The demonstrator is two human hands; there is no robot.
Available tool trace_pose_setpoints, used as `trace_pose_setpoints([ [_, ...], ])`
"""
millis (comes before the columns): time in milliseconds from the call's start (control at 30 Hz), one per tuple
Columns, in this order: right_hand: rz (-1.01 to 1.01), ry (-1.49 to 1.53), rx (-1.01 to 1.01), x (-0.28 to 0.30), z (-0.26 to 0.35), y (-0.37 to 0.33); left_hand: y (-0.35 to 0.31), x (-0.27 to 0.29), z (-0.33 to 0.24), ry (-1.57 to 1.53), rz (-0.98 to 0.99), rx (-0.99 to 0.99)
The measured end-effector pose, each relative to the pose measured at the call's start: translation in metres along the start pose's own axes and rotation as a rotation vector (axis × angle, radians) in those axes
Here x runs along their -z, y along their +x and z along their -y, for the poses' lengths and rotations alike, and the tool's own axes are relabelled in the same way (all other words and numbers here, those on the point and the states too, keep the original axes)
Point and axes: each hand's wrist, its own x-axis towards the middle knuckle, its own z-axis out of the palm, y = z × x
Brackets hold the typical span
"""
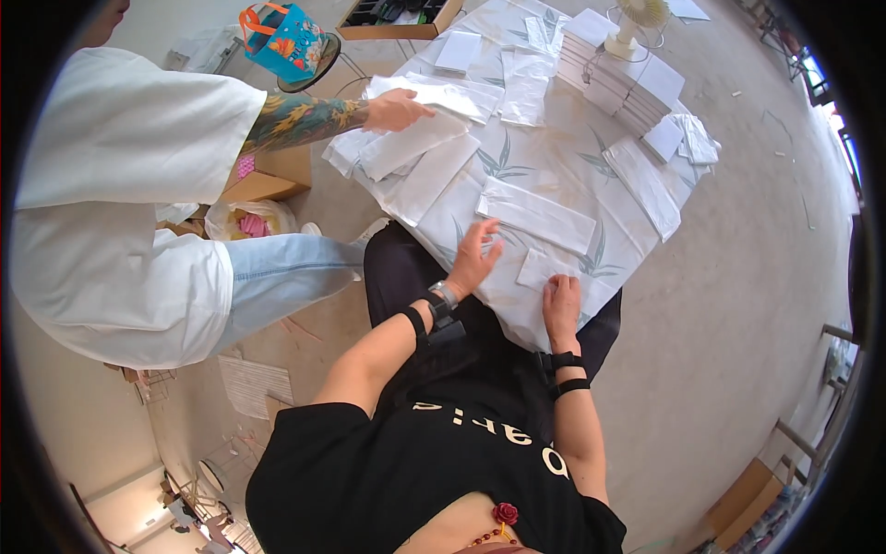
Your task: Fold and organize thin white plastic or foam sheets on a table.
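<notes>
My left hand (473, 259) is raised over the near edge of the table, its fingers apart and holding nothing. Just beyond its fingertips lies a long, flat, white folded packet (537, 215). My right hand (561, 307) rests at the near corner, fingers curled together on the edge of a smaller white folded sheet (543, 269). Whether that sheet is paper or thin plastic is hard to make out. Both wrists wear black straps.
A co-worker's hand (397, 110) reaches over white sheets (426, 148) at the left. Stacked white boxes (623, 83) and a small fan (637, 23) stand at the far right of the patterned tablecloth (554, 171). A blue bag (284, 44) sits on a stool beyond.
</notes>
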Motion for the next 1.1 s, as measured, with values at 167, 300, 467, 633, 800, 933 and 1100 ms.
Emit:
trace_pose_setpoints([
  [167, 0.016, 0.021, 0.007, 0.001, 0.007, 0.004, 0.06, 0.051, 0.057, -0.654, -0.3, 0.258],
  [300, 0.032, -0.004, -0.01, 0.001, -0.001, 0.002, 0.128, 0.101, 0.07, -1.177, -0.602, 0.337],
  [467, 0.064, -0.002, 0.012, -0.001, 0.002, 0.005, 0.157, 0.134, 0.106, -1.381, -0.721, 0.327],
  [633, 0.077, 0.001, 0.003, 0.0, 0.004, 0.007, 0.161, 0.133, 0.112, -1.446, -0.762, 0.336],
  [800, 0.085, -0.029, 0.02, -0.001, 0.002, 0.007, 0.179, 0.134, 0.091, -1.455, -0.936, 0.409],
  [933, 0.087, -0.035, 0.007, -0.001, 0.002, 0.006, 0.197, 0.137, 0.086, -1.351, -1.058, 0.633],
  [1100, 0.082, -0.015, 0.007, -0.003, 0.006, 0.007, 0.209, 0.146, 0.1, -1.267, -1.033, 0.69],
])
